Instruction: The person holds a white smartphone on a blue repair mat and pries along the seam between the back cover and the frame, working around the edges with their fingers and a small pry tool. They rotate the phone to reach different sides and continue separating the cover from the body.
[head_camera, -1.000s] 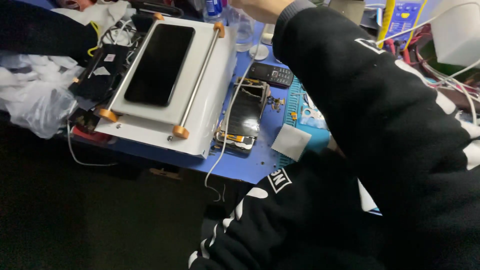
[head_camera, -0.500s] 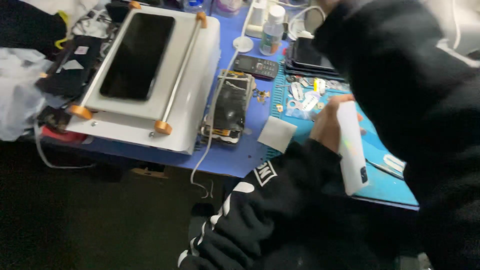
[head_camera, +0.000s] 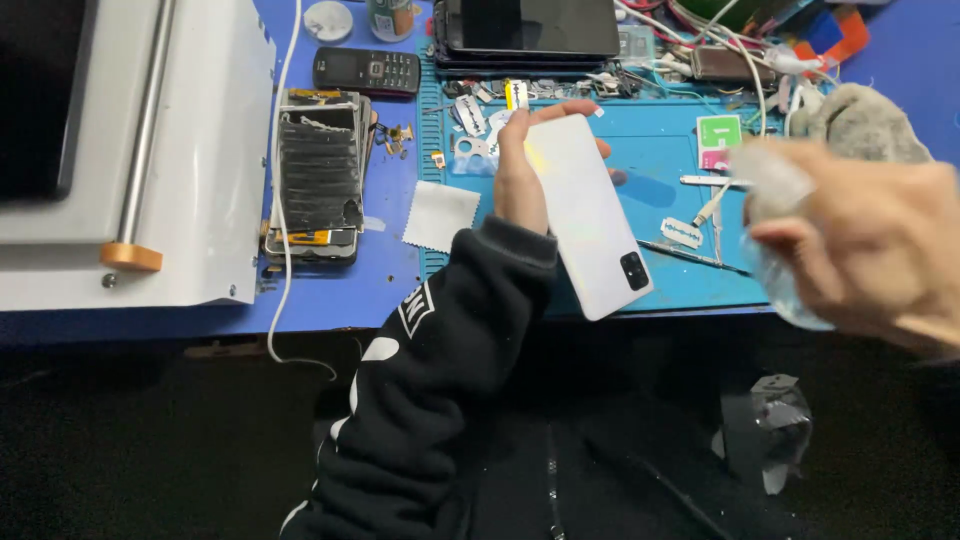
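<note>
The left hand (head_camera: 520, 185) grips a slim white phone (head_camera: 590, 215), back up, above the blue silicone work mat (head_camera: 650, 170), while the blurred right hand (head_camera: 870, 250) clasps a clear plastic wad (head_camera: 775, 200) (wiping apparently not begun).

Black hooded top, white lettering and stripes on left sleeve (head_camera: 440, 330), ribbed cuff, front zip.

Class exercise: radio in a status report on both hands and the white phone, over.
Left hand grips white phone, back side up, over blue mat. Right hand blurred, holding a clear object, kind unclear. Razor blade and tweezers lie between them.
</note>
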